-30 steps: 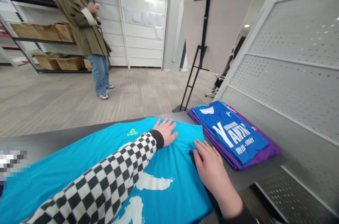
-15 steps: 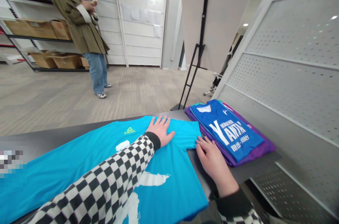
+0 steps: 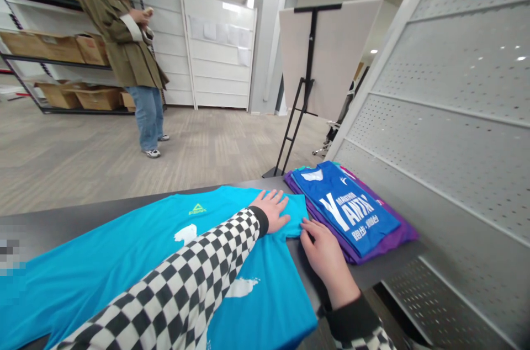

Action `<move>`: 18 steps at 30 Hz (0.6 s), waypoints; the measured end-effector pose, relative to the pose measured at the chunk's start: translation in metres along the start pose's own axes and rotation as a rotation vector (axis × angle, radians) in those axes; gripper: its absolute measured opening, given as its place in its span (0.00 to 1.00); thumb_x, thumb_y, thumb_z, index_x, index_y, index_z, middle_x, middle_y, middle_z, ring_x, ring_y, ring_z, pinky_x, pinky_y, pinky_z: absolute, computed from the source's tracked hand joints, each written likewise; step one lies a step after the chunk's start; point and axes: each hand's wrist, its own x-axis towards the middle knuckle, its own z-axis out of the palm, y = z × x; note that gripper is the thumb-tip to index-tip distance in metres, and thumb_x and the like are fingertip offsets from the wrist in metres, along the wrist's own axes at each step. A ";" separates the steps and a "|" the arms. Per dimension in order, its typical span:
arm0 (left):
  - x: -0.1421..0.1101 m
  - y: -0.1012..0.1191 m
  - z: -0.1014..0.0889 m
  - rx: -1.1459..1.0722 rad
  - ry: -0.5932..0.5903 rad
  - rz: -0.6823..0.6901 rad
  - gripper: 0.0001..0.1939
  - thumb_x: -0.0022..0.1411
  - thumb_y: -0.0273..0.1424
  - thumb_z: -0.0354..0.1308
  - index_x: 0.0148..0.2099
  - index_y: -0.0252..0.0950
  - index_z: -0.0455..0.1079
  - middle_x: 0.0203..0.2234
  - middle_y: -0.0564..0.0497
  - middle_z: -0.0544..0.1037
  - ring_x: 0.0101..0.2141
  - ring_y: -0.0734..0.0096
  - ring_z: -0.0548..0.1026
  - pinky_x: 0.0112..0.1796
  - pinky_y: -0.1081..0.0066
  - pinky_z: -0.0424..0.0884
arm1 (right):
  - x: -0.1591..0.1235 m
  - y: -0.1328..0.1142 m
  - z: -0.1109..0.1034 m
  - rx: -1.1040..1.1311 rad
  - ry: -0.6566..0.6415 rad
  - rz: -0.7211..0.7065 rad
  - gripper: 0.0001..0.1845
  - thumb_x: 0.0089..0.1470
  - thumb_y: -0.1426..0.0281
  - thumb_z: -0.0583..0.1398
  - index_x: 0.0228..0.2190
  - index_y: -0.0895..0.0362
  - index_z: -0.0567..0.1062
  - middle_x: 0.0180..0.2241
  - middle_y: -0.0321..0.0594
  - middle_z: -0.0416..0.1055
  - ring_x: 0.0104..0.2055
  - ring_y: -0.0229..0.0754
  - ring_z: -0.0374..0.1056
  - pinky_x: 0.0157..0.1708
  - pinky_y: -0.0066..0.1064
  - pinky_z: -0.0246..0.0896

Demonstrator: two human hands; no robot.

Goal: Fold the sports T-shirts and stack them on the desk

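Note:
A bright blue T-shirt (image 3: pixel 136 245) with a green logo and white brush-stroke print lies spread on the dark table. My left hand (image 3: pixel 271 212) rests flat on its shoulder by the sleeve, fingers stretched out. At the outer edge of that short sleeve is my right hand (image 3: pixel 326 256), its thumb and fingertips closed on the sleeve's hem. Just beyond the right hand lies a stack of folded shirts, with a dark blue printed jersey (image 3: pixel 351 206) on top and a purple shirt (image 3: pixel 397 242) beneath.
A perforated white panel (image 3: pixel 447 96) rises along the right side. Behind the table stands a board on a black easel (image 3: pixel 309 63). Across the floor a person (image 3: pixel 124 46) stands by shelves with cardboard boxes (image 3: pixel 58 47).
My left hand has slid right across the T-shirt toward the sleeve. My right hand's fingertips have come onto the sleeve's edge. The view has shifted slightly.

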 end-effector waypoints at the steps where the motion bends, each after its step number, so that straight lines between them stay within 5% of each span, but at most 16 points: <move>1: 0.001 0.001 0.002 0.003 -0.001 -0.003 0.43 0.77 0.57 0.43 0.83 0.39 0.55 0.83 0.41 0.49 0.81 0.44 0.48 0.77 0.38 0.43 | 0.000 0.000 0.001 0.007 0.006 -0.001 0.20 0.70 0.68 0.57 0.51 0.57 0.88 0.59 0.52 0.82 0.65 0.59 0.76 0.69 0.55 0.68; 8: 0.012 0.024 -0.002 0.035 0.049 -0.022 0.42 0.77 0.48 0.45 0.81 0.26 0.57 0.81 0.31 0.54 0.79 0.41 0.52 0.77 0.35 0.41 | 0.000 0.002 0.003 0.081 0.058 -0.011 0.19 0.67 0.69 0.59 0.52 0.59 0.85 0.57 0.55 0.83 0.61 0.59 0.78 0.66 0.56 0.70; 14: 0.016 0.030 0.013 -0.025 0.028 0.072 0.44 0.78 0.53 0.44 0.84 0.33 0.51 0.82 0.40 0.49 0.81 0.43 0.47 0.77 0.35 0.41 | -0.001 0.002 0.003 0.112 0.081 -0.011 0.17 0.66 0.69 0.59 0.51 0.57 0.84 0.56 0.55 0.82 0.60 0.59 0.78 0.64 0.54 0.71; 18: 0.019 0.031 0.006 -0.125 0.024 0.057 0.43 0.76 0.51 0.49 0.83 0.33 0.54 0.82 0.40 0.52 0.81 0.45 0.49 0.77 0.36 0.40 | 0.001 0.002 0.003 0.078 0.072 -0.009 0.17 0.65 0.69 0.59 0.51 0.57 0.83 0.55 0.55 0.83 0.59 0.60 0.78 0.63 0.55 0.71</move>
